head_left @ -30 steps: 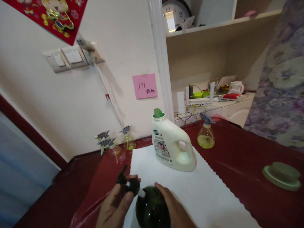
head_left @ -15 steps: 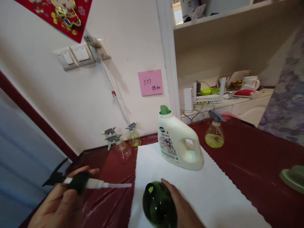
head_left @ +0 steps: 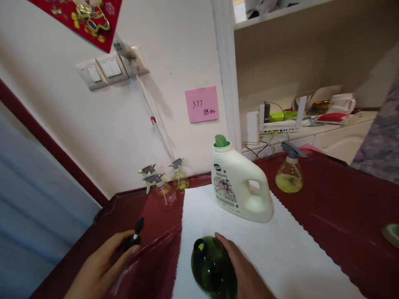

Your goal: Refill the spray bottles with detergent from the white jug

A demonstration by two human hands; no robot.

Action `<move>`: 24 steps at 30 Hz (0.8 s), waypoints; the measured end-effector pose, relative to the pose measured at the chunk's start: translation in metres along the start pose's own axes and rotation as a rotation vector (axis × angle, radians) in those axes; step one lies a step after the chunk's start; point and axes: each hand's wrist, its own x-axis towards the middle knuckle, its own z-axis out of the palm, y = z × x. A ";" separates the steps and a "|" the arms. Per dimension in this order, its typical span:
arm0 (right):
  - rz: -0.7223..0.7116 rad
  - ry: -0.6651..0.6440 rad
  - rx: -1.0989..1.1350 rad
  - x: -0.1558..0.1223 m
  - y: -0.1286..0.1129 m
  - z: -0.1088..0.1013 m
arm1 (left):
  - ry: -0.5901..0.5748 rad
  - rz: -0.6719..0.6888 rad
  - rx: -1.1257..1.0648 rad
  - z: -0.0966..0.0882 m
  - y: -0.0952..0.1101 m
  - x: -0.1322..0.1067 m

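My left hand [head_left: 104, 263] is closed on a black pump head [head_left: 137, 234], its fingers pinching the collar. The pump's pale tube points down below the hand and is mostly hidden and blurred. In front of me, my right hand [head_left: 243, 265] wraps round the side of a dark green glossy bottle [head_left: 213, 265], whose open mouth faces up and to the left. The bottle is over the white sheet [head_left: 193, 232]. Behind it stands a pale green detergent jug [head_left: 240, 187], its cap off and a green spout showing in its neck.
Several spray bottles stand at the back, among them a pink clear one [head_left: 166, 195] and one with yellow liquid [head_left: 289, 176] on the right. A green object [head_left: 392, 233] lies at the right edge. A router [head_left: 282, 124] sits on the shelf behind.
My left hand has turned the pump from lying sideways, tube toward the bottle, to tube pointing down, and shifted right. My right hand still holds the green bottle. The view has shifted slightly.
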 end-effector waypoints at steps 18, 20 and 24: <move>0.022 -0.054 0.051 0.004 0.002 -0.003 | -0.368 0.071 0.511 0.050 -0.064 0.030; 0.038 -0.071 0.043 0.005 -0.001 -0.005 | -0.362 0.067 0.510 0.046 -0.069 0.033; 0.016 -0.075 0.034 0.008 -0.002 -0.005 | -0.348 0.025 0.500 0.039 -0.071 0.036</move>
